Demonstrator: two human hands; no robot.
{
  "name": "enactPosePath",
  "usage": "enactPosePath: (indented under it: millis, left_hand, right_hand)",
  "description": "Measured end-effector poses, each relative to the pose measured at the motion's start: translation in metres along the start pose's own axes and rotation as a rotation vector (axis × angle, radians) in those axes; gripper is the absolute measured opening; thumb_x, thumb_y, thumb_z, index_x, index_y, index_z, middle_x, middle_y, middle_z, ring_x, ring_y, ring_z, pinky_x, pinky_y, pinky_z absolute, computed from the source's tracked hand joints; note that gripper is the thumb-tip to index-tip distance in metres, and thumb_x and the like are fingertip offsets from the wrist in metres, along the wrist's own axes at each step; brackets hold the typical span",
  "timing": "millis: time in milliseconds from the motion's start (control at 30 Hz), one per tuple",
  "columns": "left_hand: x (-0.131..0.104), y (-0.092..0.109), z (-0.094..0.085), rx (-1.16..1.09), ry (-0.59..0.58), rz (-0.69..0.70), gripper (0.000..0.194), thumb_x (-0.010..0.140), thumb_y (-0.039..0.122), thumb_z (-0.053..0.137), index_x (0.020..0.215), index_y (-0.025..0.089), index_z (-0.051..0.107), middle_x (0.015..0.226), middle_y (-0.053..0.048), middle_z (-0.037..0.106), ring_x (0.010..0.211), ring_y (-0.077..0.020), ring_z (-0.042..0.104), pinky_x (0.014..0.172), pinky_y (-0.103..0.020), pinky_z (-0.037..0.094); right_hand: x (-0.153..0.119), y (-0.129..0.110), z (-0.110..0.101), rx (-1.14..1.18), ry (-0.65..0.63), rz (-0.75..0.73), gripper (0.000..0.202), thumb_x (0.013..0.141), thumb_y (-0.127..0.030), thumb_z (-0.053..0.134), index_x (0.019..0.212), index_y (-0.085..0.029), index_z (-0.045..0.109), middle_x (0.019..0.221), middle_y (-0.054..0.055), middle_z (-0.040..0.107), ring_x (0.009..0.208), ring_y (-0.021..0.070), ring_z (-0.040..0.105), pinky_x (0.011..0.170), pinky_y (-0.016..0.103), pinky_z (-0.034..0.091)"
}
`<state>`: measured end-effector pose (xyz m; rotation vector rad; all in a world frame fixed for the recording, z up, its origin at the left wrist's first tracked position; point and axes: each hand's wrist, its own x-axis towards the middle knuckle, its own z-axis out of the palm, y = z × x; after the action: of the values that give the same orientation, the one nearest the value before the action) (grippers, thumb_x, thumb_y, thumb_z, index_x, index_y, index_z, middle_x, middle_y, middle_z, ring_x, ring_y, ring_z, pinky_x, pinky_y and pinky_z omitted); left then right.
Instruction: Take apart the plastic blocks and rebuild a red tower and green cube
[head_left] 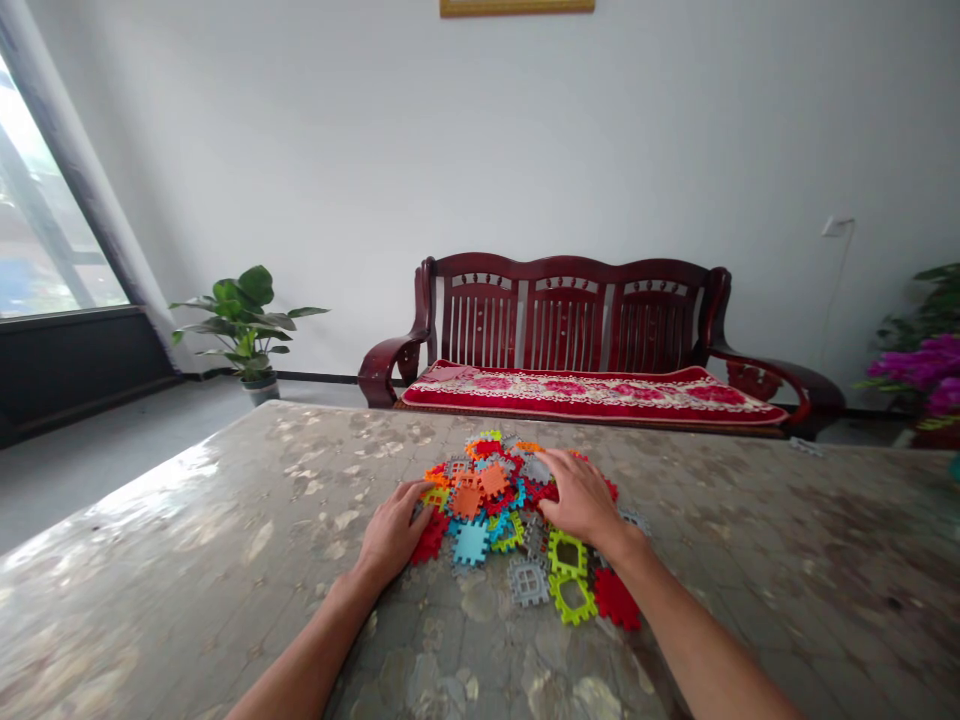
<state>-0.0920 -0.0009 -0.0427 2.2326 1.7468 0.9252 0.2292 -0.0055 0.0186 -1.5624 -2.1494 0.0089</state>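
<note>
- Hands first: your left hand [394, 525] is at the left side of the pile, thumb and fingers apart, just by a red piece [431, 538] and a yellow-green piece [437, 497].
- Your right hand [581, 497] lies over the right, far part of the pile. Its thumb and fingers are apart too. I can't tell if your fingertips pinch anything.
- Between your hands is the pile of pieces [467, 497], with bumpy edges. You have red, orange, blue, green and gray ones.
- At the near side, some lie more flat: a blue piece [471, 542], a gray window piece [529, 582], two green frames [574, 617] and a big red square [617, 600].
- I'd say you are at the very start. Nothing looks built up, and most pieces look loose and mixed. It is too small to tell if any are joined.
- All this sits on the table [225, 560]. Something small and gray [806, 446] lies at its far right edge.
- Past the table is a dark red bench [568, 266] with a flowery mat [570, 388].
</note>
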Motion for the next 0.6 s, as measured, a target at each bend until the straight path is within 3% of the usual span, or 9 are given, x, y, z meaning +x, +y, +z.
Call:
enactPosePath:
  millis: [100, 200, 300, 433, 600]
  left_hand:
    - [0.000, 0.000, 0.000, -0.001, -0.001, 0.000, 0.035, 0.090, 0.034, 0.048, 0.119, 0.024, 0.064, 0.127, -0.009, 0.065, 0.111, -0.0246, 0.064, 0.099, -0.040, 0.047]
    - [-0.001, 0.000, 0.000, 0.001, -0.010, 0.000, 0.035, 0.090, 0.034, 0.047, 0.120, 0.024, 0.064, 0.128, -0.009, 0.064, 0.112, -0.0245, 0.064, 0.100, -0.040, 0.047]
    - [-0.001, 0.000, 0.000, -0.002, -0.004, -0.004, 0.035, 0.090, 0.035, 0.048, 0.119, 0.024, 0.064, 0.127, -0.008, 0.065, 0.111, -0.0243, 0.064, 0.100, -0.040, 0.047]
    - [0.000, -0.001, 0.001, -0.010, 0.005, 0.002, 0.035, 0.090, 0.035, 0.048, 0.118, 0.023, 0.065, 0.125, -0.009, 0.065, 0.110, -0.0249, 0.065, 0.099, -0.041, 0.048]
    - [0.001, -0.004, 0.003, -0.005, 0.006, 0.013, 0.036, 0.090, 0.035, 0.048, 0.119, 0.022, 0.065, 0.126, -0.009, 0.065, 0.111, -0.0246, 0.064, 0.100, -0.040, 0.047]
  right_hand:
    - [0.002, -0.009, 0.011, -0.034, -0.101, 0.017, 0.075, 0.068, -0.025, 0.064, 0.142, -0.026, 0.049, 0.145, 0.010, 0.050, 0.125, 0.0331, 0.052, 0.105, 0.049, 0.037]
    - [0.002, -0.006, 0.020, -0.013, -0.119, 0.026, 0.059, 0.075, -0.019, 0.058, 0.134, -0.026, 0.057, 0.139, 0.008, 0.057, 0.119, 0.0292, 0.058, 0.100, 0.042, 0.043]
    - [0.002, 0.001, 0.024, 0.045, -0.077, 0.055, 0.047, 0.080, -0.011, 0.049, 0.121, -0.025, 0.066, 0.127, 0.006, 0.065, 0.113, 0.0235, 0.063, 0.096, 0.035, 0.046]
    - [0.001, 0.010, 0.023, 0.182, 0.007, 0.162, 0.033, 0.086, -0.014, 0.046, 0.106, -0.023, 0.071, 0.111, 0.005, 0.073, 0.105, 0.0215, 0.066, 0.091, 0.031, 0.048]
    - [-0.004, 0.024, 0.023, 0.293, 0.139, 0.281, 0.035, 0.085, -0.022, 0.047, 0.114, -0.024, 0.067, 0.109, 0.005, 0.074, 0.102, 0.0236, 0.068, 0.088, 0.033, 0.048]
